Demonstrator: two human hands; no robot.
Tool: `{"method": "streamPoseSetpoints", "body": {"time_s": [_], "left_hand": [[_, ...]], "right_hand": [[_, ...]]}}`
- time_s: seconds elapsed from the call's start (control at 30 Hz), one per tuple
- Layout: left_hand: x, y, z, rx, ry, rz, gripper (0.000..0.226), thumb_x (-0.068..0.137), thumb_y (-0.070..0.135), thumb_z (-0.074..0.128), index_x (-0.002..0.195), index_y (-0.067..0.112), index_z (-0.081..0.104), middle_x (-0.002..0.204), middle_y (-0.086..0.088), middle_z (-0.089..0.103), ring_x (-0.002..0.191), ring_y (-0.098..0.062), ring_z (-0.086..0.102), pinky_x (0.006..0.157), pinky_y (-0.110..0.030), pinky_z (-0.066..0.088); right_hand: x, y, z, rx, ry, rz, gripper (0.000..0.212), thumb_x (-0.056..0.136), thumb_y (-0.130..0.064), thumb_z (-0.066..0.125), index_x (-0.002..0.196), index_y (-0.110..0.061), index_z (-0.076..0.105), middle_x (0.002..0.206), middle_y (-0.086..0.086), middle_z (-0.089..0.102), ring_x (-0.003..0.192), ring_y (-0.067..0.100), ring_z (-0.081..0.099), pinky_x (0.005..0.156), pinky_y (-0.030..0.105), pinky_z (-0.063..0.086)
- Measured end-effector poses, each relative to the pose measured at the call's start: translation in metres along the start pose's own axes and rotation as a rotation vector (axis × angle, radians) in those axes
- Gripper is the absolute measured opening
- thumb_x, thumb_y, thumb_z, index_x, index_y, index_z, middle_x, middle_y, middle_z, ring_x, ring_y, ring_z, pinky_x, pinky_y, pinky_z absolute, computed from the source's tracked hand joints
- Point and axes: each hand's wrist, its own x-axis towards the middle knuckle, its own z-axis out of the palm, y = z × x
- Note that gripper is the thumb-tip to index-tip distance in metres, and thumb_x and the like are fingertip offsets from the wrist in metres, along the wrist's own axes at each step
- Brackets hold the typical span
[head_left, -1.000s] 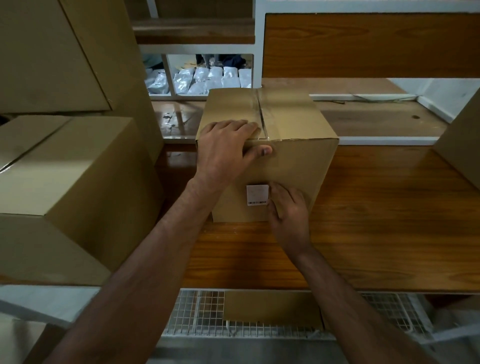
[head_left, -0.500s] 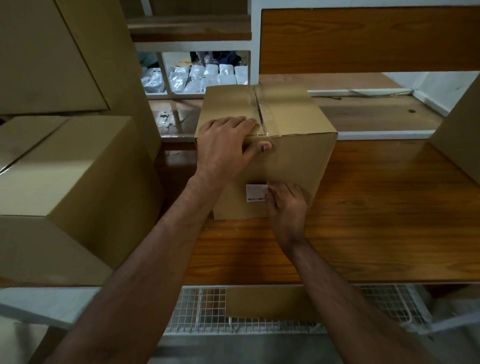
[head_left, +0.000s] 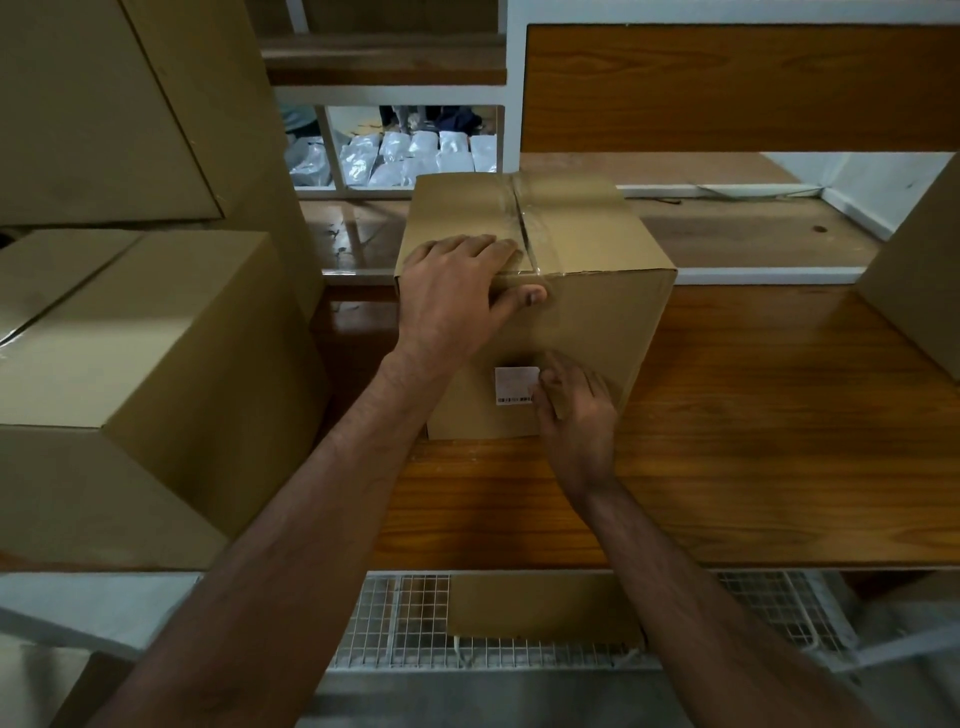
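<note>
A taped cardboard box (head_left: 587, 249) stands on the wooden shelf (head_left: 753, 441). My left hand (head_left: 452, 296) lies over its top front edge, fingers flat on the top and thumb against the front face. A small white barcode label (head_left: 514, 385) sticks to the front face. My right hand (head_left: 576, 410) presses its fingers on the front face at the label's right edge; the hand is blurred.
Large cardboard boxes (head_left: 130, 364) are stacked at the left, and another box (head_left: 919, 280) stands at the right edge. Behind the shelf lie several white bags (head_left: 415, 156). Below the shelf is a wire mesh rack (head_left: 395, 623) with a cardboard piece (head_left: 545, 608) on it.
My right hand has slid a little up along the label's right edge. My left hand stays on the box, which has not moved.
</note>
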Motion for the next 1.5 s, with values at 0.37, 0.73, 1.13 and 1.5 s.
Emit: {"method": "streamPoseSetpoints", "body": {"time_s": [0.37,0.73,1.13,1.5], "left_hand": [[-0.001,0.000,0.000,-0.008,0.017,-0.008,0.070,0.088,0.078,0.043,0.135,0.028,0.060,0.135,0.004,0.064,0.127,-0.019,0.057,0.107,-0.040,0.038],[-0.001,0.000,-0.001,-0.002,0.013,0.005,0.072,0.088,0.078,0.041,0.137,0.027,0.059,0.138,0.003,0.063,0.128,-0.020,0.057,0.108,-0.041,0.038],[-0.003,-0.001,0.002,0.023,0.038,0.029,0.073,0.090,0.077,0.036,0.138,0.026,0.057,0.139,0.000,0.062,0.128,-0.023,0.056,0.108,-0.043,0.037],[-0.079,0.020,0.012,-0.455,0.166,0.035,0.034,0.101,0.025,0.045,0.129,0.013,0.062,0.126,-0.005,0.066,0.119,-0.022,0.056,0.097,-0.040,0.048]], "right_hand": [[-0.001,0.003,-0.002,-0.069,-0.009,-0.060,0.010,0.091,-0.009,0.068,0.099,-0.005,0.072,0.093,0.009,0.072,0.087,0.025,0.065,0.074,0.037,0.052],[-0.010,0.007,-0.005,-0.047,-0.032,-0.128,0.005,0.093,-0.008,0.067,0.095,-0.006,0.071,0.096,0.009,0.072,0.095,0.026,0.067,0.082,0.028,0.046],[-0.023,0.013,-0.014,-0.018,-0.057,-0.190,0.023,0.099,-0.018,0.054,0.095,-0.005,0.073,0.101,0.013,0.073,0.107,0.029,0.067,0.093,0.030,0.045],[0.008,-0.007,-0.057,0.417,-0.089,0.214,0.014,0.091,-0.005,0.067,0.104,-0.011,0.069,0.097,0.000,0.069,0.091,0.014,0.067,0.076,0.028,0.059]]}}
